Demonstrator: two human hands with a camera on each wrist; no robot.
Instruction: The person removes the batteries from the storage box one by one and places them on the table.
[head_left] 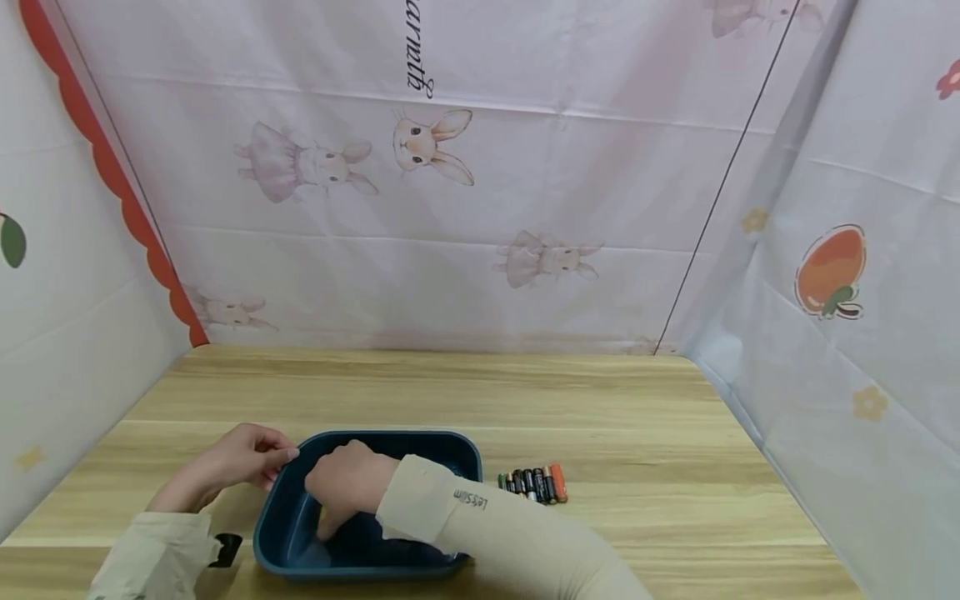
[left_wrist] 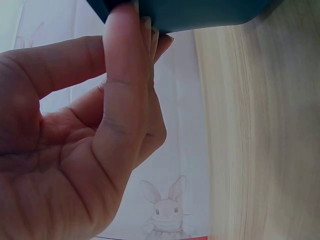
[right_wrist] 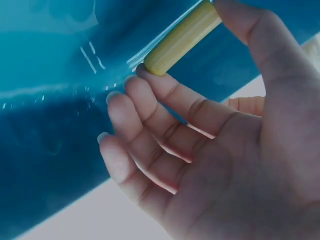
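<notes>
A dark blue plastic basin [head_left: 341,573] stands on the table, seen in the head view at lower centre-left. My left hand [head_left: 243,458] is at its left rim, where the thumb and fingertips pinch the edge, as the left wrist view also shows. Inside the basin reaches my right hand [head_left: 351,477]. In the right wrist view its thumb and index finger pinch a yellow battery [right_wrist: 181,40] close to the blue wall, while the other fingers are loosely bent. From the head view this battery is hidden by the hand.
Right of the basin, a row of several batteries [head_left: 538,485] lies side by side, mostly black with an orange one at the right end. The wooden table [head_left: 645,433] is bordered by printed cloth walls [head_left: 480,292]. The right forearm crosses over the basin's right rim.
</notes>
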